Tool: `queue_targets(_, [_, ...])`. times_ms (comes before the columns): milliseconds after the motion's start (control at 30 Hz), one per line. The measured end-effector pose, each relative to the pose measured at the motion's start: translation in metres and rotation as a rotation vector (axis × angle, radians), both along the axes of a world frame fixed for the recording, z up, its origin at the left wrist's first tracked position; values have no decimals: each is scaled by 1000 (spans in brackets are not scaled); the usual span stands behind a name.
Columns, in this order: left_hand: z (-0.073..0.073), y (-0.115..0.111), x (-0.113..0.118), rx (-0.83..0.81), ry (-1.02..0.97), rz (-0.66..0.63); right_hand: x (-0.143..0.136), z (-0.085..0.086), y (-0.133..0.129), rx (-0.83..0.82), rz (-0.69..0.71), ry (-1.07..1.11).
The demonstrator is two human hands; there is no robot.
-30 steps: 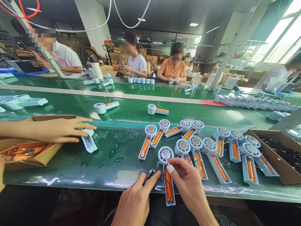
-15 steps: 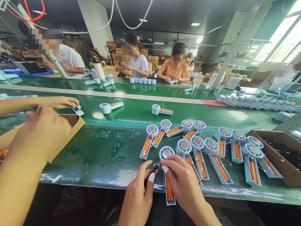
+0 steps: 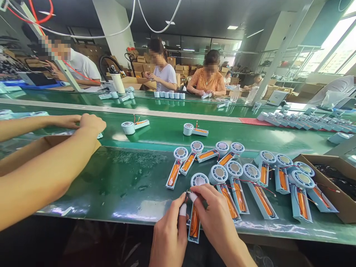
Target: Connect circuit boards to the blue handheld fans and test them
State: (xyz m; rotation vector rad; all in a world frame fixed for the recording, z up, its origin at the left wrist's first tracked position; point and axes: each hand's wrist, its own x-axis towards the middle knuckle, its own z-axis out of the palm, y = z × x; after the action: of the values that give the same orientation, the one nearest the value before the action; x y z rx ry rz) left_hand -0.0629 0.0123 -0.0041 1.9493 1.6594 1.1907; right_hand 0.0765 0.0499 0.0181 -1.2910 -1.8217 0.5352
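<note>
My left hand [image 3: 171,227] is closed in a pinch on a small black circuit board [image 3: 186,196], mostly hidden by the fingers. Against the board's upper end, my right hand [image 3: 215,215] pinches a small wire connector, too covered to see well. Under both hands lies a light-blue handheld fan body [image 3: 194,224], its round head away from me and its open handle showing an orange battery. Its handle reaches over the near table edge. White covers sit on a finger or thumb of each hand. To the right, several similar fan bodies [image 3: 258,191] lie with red wires loose.
At right stands a cardboard box [image 3: 319,189] of dark parts. A co-worker's arms [image 3: 52,170] reach over another cardboard box [image 3: 52,141] at left. Two fan bodies [image 3: 188,129] lie on the green conveyor belt [image 3: 155,139]. People sit across the line.
My hands have drawn closer together around the board, which is now more hidden. The fan's handle end has swung left. The co-worker's near arm has moved forward, its hand meeting the other.
</note>
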Motion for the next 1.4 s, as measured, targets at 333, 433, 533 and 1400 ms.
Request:
queue_targets(333, [4,1,2,160,21,-2,3,12,-6,179,38,-351])
queue_targets(433, [2,1,-1,160,20,-31,4,15,-6,151,53,-370])
queue_targets(533, [7,5,-7,92,-37,-84,11,14,-1,28,96,-232])
queue_targets(1400, [24,-7,-9,-275,-314,-142,35,18,1,-572,213,233])
